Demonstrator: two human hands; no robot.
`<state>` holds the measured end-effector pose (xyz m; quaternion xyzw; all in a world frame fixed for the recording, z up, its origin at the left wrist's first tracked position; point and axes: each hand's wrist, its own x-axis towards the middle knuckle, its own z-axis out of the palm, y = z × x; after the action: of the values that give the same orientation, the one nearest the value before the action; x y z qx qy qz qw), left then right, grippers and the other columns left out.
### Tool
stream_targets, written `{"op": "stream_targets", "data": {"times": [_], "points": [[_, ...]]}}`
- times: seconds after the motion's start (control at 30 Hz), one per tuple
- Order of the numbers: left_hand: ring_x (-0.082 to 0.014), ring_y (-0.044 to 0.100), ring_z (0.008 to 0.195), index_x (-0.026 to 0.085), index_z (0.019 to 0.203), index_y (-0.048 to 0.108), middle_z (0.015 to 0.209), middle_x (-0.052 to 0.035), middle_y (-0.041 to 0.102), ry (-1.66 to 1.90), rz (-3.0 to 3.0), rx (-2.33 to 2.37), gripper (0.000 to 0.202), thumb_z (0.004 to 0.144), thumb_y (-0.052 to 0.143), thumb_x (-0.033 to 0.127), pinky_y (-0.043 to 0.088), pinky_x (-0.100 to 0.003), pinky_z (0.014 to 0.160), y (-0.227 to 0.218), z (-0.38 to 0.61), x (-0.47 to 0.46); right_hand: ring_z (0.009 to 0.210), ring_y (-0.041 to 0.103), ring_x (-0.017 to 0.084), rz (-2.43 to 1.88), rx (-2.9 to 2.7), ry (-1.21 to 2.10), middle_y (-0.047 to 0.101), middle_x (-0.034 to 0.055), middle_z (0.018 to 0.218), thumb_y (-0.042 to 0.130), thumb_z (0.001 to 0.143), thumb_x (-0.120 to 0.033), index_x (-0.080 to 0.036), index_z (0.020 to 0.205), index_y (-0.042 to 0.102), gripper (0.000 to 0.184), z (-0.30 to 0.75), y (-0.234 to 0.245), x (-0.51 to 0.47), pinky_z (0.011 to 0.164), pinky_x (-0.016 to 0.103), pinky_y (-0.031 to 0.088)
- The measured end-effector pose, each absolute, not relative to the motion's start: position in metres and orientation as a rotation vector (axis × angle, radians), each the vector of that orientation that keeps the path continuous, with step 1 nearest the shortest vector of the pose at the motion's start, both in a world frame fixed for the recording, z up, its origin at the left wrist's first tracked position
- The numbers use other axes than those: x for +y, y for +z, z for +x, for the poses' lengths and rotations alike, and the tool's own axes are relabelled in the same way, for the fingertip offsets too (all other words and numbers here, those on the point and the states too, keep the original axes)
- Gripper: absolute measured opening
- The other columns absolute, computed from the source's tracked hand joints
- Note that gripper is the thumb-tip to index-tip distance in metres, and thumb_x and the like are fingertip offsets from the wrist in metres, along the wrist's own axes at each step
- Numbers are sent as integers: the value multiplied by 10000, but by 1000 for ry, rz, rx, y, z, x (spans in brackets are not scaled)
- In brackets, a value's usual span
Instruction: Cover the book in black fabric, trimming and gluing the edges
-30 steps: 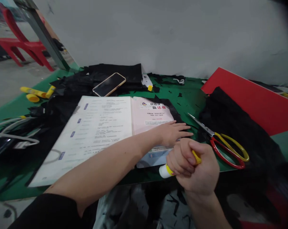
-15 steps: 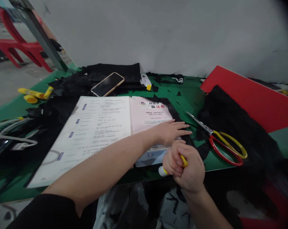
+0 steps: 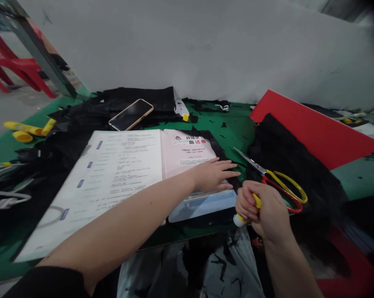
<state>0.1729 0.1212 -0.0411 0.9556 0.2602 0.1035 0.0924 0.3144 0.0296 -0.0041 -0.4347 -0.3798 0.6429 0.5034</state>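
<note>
An open book (image 3: 121, 165) lies on the table, a white printed page on the left and a pink page on the right. Black paper shows under and around its edges. My left hand (image 3: 213, 174) rests flat on the pink page with fingers spread toward the right edge. Beside the book's lower right corner, my right hand (image 3: 264, 207) is closed round a yellow glue stick (image 3: 240, 220), its white end pointing down and left. Just beyond that hand lie scissors (image 3: 267, 176) with one yellow and one red handle, partly hidden by the hand.
A phone (image 3: 131, 114) rests on stacked black paper behind the book. Yellow glue sticks (image 3: 22, 129) and white cables (image 3: 10, 198) are at the left. A red board (image 3: 311, 128) and black sheet (image 3: 283, 149) lie at the right. A red chair (image 3: 16, 62) stands beyond.
My right hand has moved right with the glue stick, away from my left hand and the book's edge. My left hand stays on the pink page. The view has shifted slightly.
</note>
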Motion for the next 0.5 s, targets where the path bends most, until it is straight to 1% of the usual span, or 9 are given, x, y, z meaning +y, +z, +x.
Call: {"op": "stream_targets", "data": {"times": [0.1,0.2,0.27,0.3,0.37,0.4,0.43,0.47,0.5], "points": [[-214,223,1418,255,1415,368,1525,-39,304,291,2819,770,508,944,409,442,186,-426,1144,-41,174,122,308,252,45,-1090,-913,1483,320,-57,358,561,722,-253,-184,445,398,329,336,6,28,345,207,168],[-215,220,1419,261,1423,354,1524,-35,306,277,2804,762,516,944,399,448,176,-429,1148,-39,174,123,312,261,49,-1060,-894,1315,291,-55,362,542,714,-273,-197,447,412,306,363,20,29,347,227,206],[-210,219,1419,265,1432,332,1520,-32,316,295,2802,753,525,944,403,445,173,-423,1150,-39,173,123,337,305,54,-1010,-935,1150,307,-43,393,553,713,-306,-200,467,464,283,381,26,33,361,240,253],[-207,219,1419,268,1437,320,1518,-30,321,308,2805,747,529,944,407,441,175,-420,1149,-39,173,123,369,351,63,-1002,-949,1051,343,-31,425,580,706,-308,-199,484,495,261,388,28,35,380,250,291],[-203,219,1419,267,1440,310,1510,-32,337,339,2812,739,532,945,413,433,182,-414,1146,-39,172,122,483,471,91,-1049,-932,853,461,1,540,663,683,-253,-194,579,593,138,400,27,42,468,281,393],[-202,220,1419,261,1437,315,1506,-35,344,355,2816,736,529,946,412,432,185,-411,1145,-40,171,122,555,522,109,-1083,-908,782,518,18,619,701,668,-216,-191,657,643,64,403,25,45,535,301,438],[-201,219,1419,255,1433,324,1503,-38,351,373,2820,734,523,948,407,433,186,-408,1144,-40,171,122,633,565,129,-1110,-881,739,563,37,700,728,660,-190,-186,747,677,101,405,22,48,615,322,471],[-200,219,1419,248,1427,335,1500,-40,357,390,2825,733,515,951,400,434,185,-407,1144,-41,171,122,707,600,154,-1115,-862,729,597,57,774,744,661,-191,-176,830,694,178,406,19,51,691,348,491],[-199,220,1419,241,1420,346,1497,-42,362,407,2832,731,507,954,390,435,181,-406,1144,-42,170,123,778,623,185,-1108,-846,736,620,80,839,746,677,-223,-164,894,695,231,405,15,54,753,378,499]]}}
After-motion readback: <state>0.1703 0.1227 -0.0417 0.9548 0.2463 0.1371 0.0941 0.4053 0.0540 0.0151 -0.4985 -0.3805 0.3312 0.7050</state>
